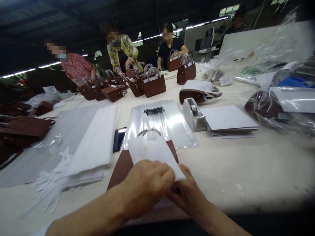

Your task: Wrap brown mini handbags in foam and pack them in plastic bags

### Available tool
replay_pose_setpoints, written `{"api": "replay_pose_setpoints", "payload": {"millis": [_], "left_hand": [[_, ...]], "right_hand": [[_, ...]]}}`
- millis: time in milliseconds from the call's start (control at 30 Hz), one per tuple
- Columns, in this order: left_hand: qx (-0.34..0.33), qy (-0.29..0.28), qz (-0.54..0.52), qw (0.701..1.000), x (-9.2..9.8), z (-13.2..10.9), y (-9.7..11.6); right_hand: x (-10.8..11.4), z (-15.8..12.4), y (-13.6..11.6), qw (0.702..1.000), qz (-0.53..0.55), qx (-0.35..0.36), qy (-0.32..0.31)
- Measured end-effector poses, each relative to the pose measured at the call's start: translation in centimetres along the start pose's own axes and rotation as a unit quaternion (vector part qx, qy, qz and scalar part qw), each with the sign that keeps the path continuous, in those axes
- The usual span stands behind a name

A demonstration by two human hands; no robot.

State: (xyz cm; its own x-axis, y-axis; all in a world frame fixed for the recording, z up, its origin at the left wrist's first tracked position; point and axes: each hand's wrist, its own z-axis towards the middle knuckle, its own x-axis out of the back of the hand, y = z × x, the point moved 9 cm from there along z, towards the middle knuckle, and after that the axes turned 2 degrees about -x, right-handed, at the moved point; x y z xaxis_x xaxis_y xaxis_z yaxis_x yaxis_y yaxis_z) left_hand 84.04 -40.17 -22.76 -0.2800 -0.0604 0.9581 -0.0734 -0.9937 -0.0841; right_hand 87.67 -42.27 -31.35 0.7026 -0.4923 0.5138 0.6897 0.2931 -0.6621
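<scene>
A brown handbag (122, 167) lies directly in front of me, its wrapped handle (149, 130) pointing away. Over its middle is a white sheet (149, 150), which hides part of the bag. My left hand (150, 180) is closed on the near part of the sheet, fingers curled over it. At the sheet's near right corner, my right hand (188, 190) grips the edge, its fingertips partly hidden underneath. The two hands almost touch. Just beyond the bag is a stack of clear plastic bags (176, 121) with a small black coiled bunch (154, 111) on top.
A tape dispenser (194, 114) stands beside white cards (228, 118) on the right. To the left are folded white sheets (94, 141), white strips (52, 180) and a dark phone (119, 139). Several brown handbags (155, 86) stand farther back, where co-workers (123, 52) work. Plastic-wrapped goods (283, 106) lie right.
</scene>
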Motion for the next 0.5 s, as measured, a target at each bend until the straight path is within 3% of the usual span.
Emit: {"api": "replay_pose_setpoints", "payload": {"millis": [67,167,267,367,500], "left_hand": [[0.034,0.088,0.043,0.995,-0.9,-2.8,2.4],[0.097,0.183,0.072,0.976,-2.7,-5.7,2.8],[0.121,0.203,0.088,0.968,-3.8,-6.6,2.2],[0.117,0.205,0.099,0.967,-3.6,-6.5,2.2],[0.118,0.208,0.087,0.967,-3.4,-6.8,2.3]], "right_hand": [[-0.2,0.0,0.1,1.000,0.002,-0.001,-0.003],[0.0,0.5,0.2,1.000,0.016,-0.015,-0.011],[0.5,0.7,-0.1,0.998,0.043,-0.016,-0.041],[0.8,-0.1,0.0,0.993,0.061,-0.042,-0.092],[1.8,-1.7,1.0,0.990,0.058,-0.130,-0.022]]}}
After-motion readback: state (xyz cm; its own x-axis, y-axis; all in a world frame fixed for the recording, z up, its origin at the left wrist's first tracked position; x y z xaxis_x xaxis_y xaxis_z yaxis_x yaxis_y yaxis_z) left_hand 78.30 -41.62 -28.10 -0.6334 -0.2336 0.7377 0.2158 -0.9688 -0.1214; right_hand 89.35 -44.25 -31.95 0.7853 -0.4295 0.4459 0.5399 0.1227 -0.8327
